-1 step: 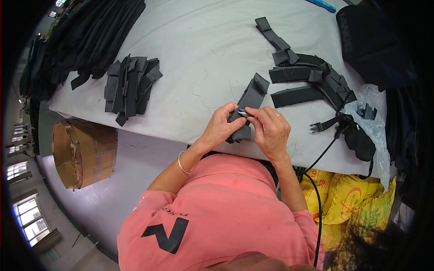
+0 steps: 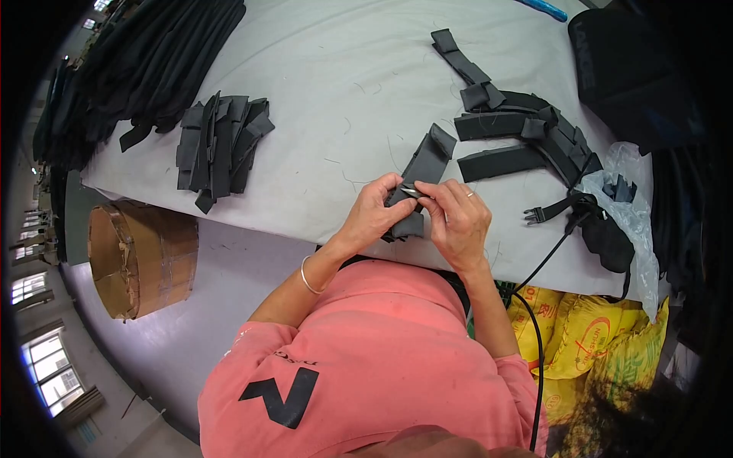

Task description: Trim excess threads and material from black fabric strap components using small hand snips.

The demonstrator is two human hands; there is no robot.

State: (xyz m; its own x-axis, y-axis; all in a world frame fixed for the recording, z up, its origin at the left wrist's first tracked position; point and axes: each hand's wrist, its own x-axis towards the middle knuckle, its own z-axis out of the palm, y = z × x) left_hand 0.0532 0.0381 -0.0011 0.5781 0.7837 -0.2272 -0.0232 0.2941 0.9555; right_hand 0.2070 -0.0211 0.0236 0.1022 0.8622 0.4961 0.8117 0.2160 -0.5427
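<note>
Close to the table's near edge, my left hand [image 2: 372, 211] pinches a black fabric strip [image 2: 424, 163] whose far end is folded over. The strip's near part is partly covered by my fingers. My right hand [image 2: 460, 223] is closed on small metal snips [image 2: 410, 191], and their pointed tip lies against the strip beside my left fingertips. Most of the snips' body is hidden in the hand. Right of the strip, a spread pile of similar black strips [image 2: 500, 161] lies overlapped. A second, neater stack of strips [image 2: 221, 145] lies to the left.
Loose threads dot the white-covered table [image 2: 321, 91]. Long black fabric pieces [image 2: 145, 61] hang at the far left. A black bag [image 2: 634, 84], clear plastic [image 2: 637, 198] and a buckled black pouch with a cable [image 2: 608, 240] lie right. Below are a cardboard box [image 2: 164, 263] and yellow sacks [image 2: 588, 328].
</note>
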